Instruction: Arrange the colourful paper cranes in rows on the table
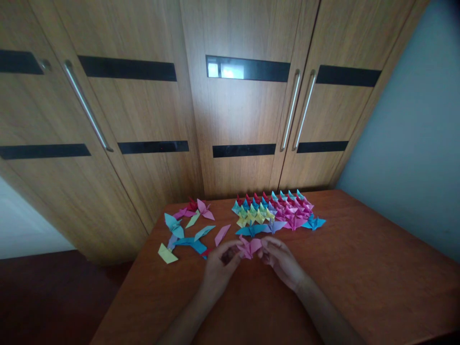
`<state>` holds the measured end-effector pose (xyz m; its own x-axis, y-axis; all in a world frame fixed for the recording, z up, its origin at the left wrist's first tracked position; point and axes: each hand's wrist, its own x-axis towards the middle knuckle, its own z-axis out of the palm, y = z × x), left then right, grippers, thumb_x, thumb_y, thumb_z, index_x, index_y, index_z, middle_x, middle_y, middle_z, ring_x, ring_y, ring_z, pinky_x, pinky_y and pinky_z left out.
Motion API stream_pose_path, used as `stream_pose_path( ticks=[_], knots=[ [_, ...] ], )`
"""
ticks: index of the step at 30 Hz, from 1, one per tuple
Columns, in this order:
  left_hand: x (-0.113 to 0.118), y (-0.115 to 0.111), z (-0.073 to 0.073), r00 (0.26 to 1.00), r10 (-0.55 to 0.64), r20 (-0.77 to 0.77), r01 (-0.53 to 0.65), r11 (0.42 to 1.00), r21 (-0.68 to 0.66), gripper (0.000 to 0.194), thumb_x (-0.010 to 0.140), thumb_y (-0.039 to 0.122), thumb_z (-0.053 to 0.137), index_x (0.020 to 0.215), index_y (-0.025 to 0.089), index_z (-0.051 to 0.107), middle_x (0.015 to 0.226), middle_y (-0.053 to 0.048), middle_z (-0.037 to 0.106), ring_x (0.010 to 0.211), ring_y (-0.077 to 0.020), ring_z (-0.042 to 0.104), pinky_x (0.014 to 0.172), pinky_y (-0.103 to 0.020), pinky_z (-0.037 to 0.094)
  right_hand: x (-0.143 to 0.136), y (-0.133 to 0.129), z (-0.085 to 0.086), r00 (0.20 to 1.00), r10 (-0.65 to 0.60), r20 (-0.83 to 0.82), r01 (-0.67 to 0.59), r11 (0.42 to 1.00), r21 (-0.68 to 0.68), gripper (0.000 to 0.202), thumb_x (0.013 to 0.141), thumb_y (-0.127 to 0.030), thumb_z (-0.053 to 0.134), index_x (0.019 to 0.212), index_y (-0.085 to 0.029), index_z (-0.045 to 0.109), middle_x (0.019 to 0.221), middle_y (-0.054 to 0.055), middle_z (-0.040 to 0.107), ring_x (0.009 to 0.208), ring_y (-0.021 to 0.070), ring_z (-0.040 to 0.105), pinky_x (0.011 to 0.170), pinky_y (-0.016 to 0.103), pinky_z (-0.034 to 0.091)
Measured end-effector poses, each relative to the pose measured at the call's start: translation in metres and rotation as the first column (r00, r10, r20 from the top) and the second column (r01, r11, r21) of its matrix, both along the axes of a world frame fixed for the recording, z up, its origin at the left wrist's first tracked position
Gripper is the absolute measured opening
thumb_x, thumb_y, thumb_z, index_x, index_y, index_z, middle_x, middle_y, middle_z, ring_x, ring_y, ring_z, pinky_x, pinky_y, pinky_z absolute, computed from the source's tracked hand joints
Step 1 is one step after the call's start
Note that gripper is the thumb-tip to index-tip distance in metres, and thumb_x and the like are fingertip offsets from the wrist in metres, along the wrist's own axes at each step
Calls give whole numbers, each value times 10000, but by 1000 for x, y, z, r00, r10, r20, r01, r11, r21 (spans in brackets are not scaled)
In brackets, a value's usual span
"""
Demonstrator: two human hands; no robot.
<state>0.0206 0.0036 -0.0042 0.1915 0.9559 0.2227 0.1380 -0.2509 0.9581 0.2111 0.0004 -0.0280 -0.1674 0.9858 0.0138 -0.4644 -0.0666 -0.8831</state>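
Observation:
Between my two hands is a pink origami crane (249,247), its wings spread to either side. My left hand (223,262) pinches it at its left side, and the fingers of my right hand (278,258) pinch the right wing. Just beyond, a blue crane (252,230) and a lilac crane (275,226) stand at the front of several rows of folded cranes in red, teal, yellow and pink. Left of my left hand lie loose folded papers, among them a pink piece (222,235) and a blue piece (192,243).
The brown wooden table (362,268) carries everything. Its far edge meets a wooden wardrobe (237,177) with long metal handles. A pale yellow folded paper (167,254) lies near the table's left edge. A blue-grey wall (406,158) rises at the right.

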Motion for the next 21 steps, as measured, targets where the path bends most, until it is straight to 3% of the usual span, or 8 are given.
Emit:
stream_pose_path(
  ticks=[9,16,21],
  knots=[
    [-2,4,-4,999,5,45,-3,998,-56,256,746,365,653,919,181,701,798,-41,705,704,-176,624,634,-247,476,2,0,1,1000,-1,23,1,1000,-3,212,767,-390,677,769,-182,640,641,4,622,581,98,505,516,218,308],
    [-6,9,0,990,120,74,-105,979,-175,320,703,419,672,898,168,710,766,-37,696,654,-164,593,578,-234,448,7,-2,7,997,-16,80,14,1000,23,217,778,-384,660,751,-171,633,630,1,605,578,99,495,529,218,318],
    [-6,10,-2,993,72,93,-53,980,-193,315,708,426,676,874,159,702,696,-19,670,579,-132,554,532,-218,416,10,-2,7,995,-36,91,35,999,20,211,761,-388,675,771,-181,640,635,-1,611,573,102,496,526,218,308]
  ],
)
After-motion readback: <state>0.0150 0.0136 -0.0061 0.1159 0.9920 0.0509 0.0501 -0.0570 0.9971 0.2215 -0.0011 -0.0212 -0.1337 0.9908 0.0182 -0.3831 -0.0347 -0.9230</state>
